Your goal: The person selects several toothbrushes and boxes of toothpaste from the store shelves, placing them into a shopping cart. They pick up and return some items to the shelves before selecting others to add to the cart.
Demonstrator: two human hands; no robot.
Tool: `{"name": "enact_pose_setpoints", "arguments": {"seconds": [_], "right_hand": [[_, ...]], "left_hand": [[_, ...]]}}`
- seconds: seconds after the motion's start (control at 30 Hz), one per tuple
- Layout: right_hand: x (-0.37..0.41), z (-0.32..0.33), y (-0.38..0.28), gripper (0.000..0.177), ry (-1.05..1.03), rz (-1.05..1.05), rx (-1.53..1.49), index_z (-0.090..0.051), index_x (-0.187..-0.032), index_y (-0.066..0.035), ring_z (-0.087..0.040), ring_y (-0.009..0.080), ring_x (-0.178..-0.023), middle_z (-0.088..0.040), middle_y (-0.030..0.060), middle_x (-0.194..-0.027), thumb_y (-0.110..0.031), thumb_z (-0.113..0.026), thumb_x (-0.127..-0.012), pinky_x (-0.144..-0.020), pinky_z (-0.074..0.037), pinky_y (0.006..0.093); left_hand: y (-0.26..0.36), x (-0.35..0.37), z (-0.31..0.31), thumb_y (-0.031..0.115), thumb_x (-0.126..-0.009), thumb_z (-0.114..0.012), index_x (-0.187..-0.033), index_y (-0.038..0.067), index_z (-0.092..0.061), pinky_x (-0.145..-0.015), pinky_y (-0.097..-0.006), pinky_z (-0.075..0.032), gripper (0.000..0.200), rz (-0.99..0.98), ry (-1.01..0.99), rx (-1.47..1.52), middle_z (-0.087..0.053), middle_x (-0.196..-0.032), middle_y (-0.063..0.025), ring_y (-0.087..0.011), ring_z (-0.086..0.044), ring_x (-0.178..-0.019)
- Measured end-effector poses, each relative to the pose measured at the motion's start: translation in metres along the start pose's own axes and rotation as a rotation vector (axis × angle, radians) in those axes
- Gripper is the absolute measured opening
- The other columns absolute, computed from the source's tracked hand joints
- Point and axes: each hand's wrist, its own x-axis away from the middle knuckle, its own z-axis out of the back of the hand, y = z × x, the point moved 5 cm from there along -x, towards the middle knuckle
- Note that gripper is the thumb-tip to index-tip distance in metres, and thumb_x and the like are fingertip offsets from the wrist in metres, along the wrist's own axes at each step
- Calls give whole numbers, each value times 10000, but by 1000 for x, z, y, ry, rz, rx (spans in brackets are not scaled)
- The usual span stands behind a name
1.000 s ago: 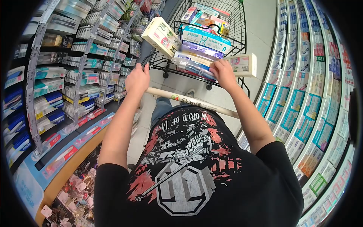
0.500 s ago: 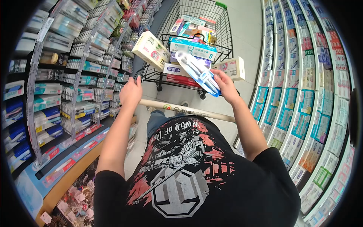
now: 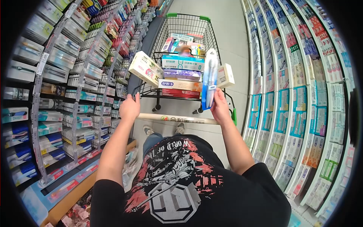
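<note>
Holding hand: in the head view, the right hand [image 3: 220, 105] has its fingers closed on the lower right side of the pack [image 3: 210, 79].
Pack: upright, above the right near corner of the cart [image 3: 155, 30], blue along its left side.
Left hand [image 3: 129, 108]: fingers partly curled, at the left end of the handle [image 3: 177, 118]; whether they are closed on it I cannot tell.
Near edge of the cart: teal box [image 3: 183, 62], then purple box [image 3: 182, 74], white box [image 3: 179, 84] and red box [image 3: 180, 93], each nearer the person than the last.
Left edge: cream box [image 3: 145, 69], tilted.
Right edge: pale box [image 3: 226, 76], partly hidden behind the pack.
Farther in: mixed boxes [image 3: 168, 44].
Beyond the sides: rack [image 3: 81, 90] on the left, shelves [image 3: 295, 113] on the right.
</note>
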Motion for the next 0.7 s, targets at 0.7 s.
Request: {"name": "enact_pose_setpoints", "arguments": {"seconds": [0.7], "right_hand": [[9,16,-27,391,515,440,1285,-552,-1157,-52,-673,407,-699,-695,209,-838,-304,-742,-925,-624,-524,448]], "left_hand": [[39,-50,8,558,-1017,-407,-1109,55,-657,-868,-508,-558,569,43,55,43,-731,-1032,-235,-407,-709,-989]]}}
